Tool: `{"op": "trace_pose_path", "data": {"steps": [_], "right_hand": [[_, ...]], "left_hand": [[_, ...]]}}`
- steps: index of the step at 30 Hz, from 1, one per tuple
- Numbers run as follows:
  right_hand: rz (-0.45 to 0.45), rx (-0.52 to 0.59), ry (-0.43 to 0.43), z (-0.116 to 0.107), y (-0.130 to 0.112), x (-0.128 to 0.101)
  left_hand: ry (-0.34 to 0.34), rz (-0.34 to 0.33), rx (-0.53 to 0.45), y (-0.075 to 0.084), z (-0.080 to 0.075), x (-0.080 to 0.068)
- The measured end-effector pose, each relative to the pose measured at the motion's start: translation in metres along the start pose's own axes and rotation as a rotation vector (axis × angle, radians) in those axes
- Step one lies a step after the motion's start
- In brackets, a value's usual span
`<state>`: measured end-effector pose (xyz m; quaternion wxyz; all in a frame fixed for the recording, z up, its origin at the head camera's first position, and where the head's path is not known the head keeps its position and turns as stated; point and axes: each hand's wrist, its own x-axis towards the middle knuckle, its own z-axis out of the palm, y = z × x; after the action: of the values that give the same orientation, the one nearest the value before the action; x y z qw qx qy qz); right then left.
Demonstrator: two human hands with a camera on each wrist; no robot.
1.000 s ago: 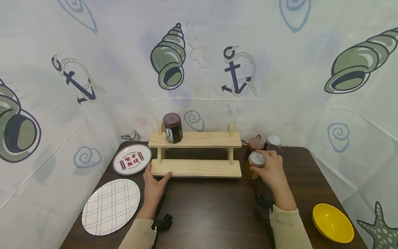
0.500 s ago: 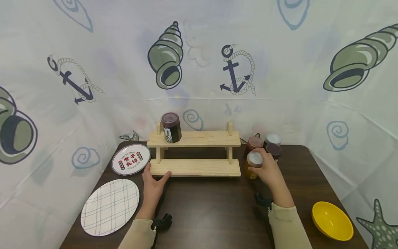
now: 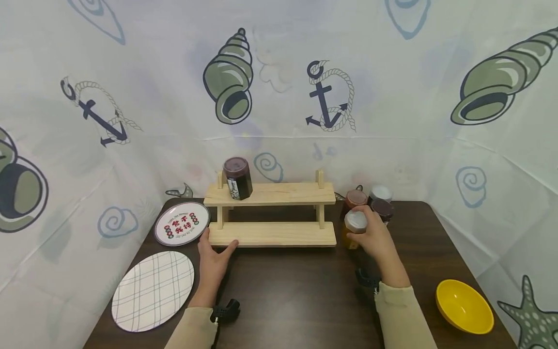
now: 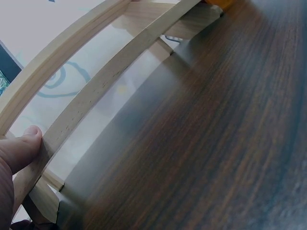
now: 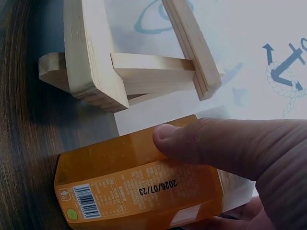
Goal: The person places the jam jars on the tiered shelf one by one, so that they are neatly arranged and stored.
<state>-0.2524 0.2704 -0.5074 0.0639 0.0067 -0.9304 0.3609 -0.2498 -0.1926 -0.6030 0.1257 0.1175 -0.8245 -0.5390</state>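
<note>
2 hands busy: the right hand (image 3: 374, 237) grips the orange white-lidded jar (image 3: 354, 229) beside the 2-tier wooden rack (image 3: 272, 234), while the flat, open left hand (image 3: 212, 253) steadies the rack. Tightly packed neighbouring jars (image 3: 370, 202) could topple if bumped.

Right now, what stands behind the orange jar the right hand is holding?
Three more jars stand behind the orange jar: a red-lidded jar, a white-lidded jar and a dark-lidded jar. The right hand and orange jar hide their lower bodies and labels.
</note>
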Motion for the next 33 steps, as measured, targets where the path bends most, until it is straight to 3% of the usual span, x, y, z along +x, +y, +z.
{"op": "trace_pose_path", "data": {"steps": [16, 33], "right_hand": [[-0.002, -0.029, 0.074, 0.005, -0.008, 0.001], [0.022, -0.022, 0.165, -0.03, -0.043, -0.021]], "left_hand": [[-0.007, -0.012, 0.008, 0.004, -0.001, 0.001], [0.003, 0.002, 0.003, 0.004, -0.001, -0.001]]}}
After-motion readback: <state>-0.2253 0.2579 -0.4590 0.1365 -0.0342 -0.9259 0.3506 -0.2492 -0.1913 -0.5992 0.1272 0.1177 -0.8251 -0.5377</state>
